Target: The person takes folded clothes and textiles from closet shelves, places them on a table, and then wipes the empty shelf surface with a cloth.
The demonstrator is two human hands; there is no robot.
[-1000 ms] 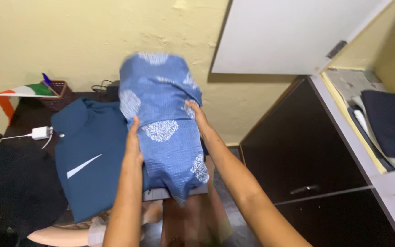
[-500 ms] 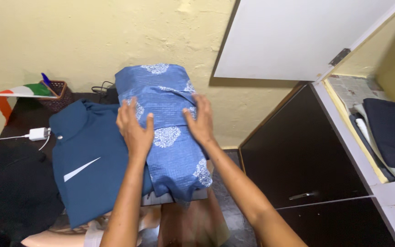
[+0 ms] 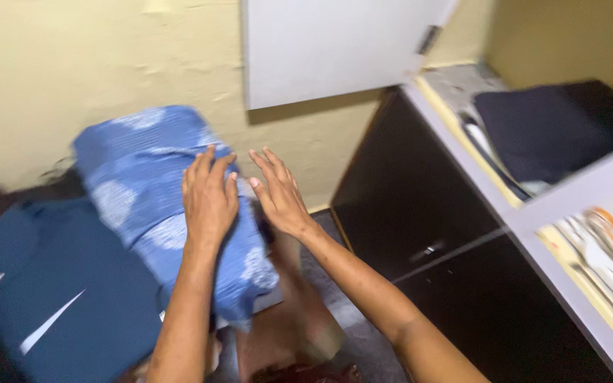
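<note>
A folded light-blue cloth with white leaf-like prints [image 3: 133, 184] lies on top of a dark-blue shirt [image 3: 58, 284] spread over a table. My left hand [image 3: 209, 195] rests flat on the right part of the printed cloth, fingers spread. My right hand [image 3: 278, 193] hovers just off the cloth's right edge, fingers apart, holding nothing. The view is blurred by motion.
An open cupboard stands at the right, with a white door [image 3: 328, 46] swung out above and dark lower doors [image 3: 434, 234]. A shelf [image 3: 569, 191] holds a folded dark garment [image 3: 555, 124]; folded clothes with orange trim [image 3: 608, 248] lie below. A yellow wall [image 3: 72, 64] is behind.
The view has swung right and gone blurred. My right hand has lifted off the printed cloth and moved to its right edge; my left hand stays pressed on the cloth.
</note>
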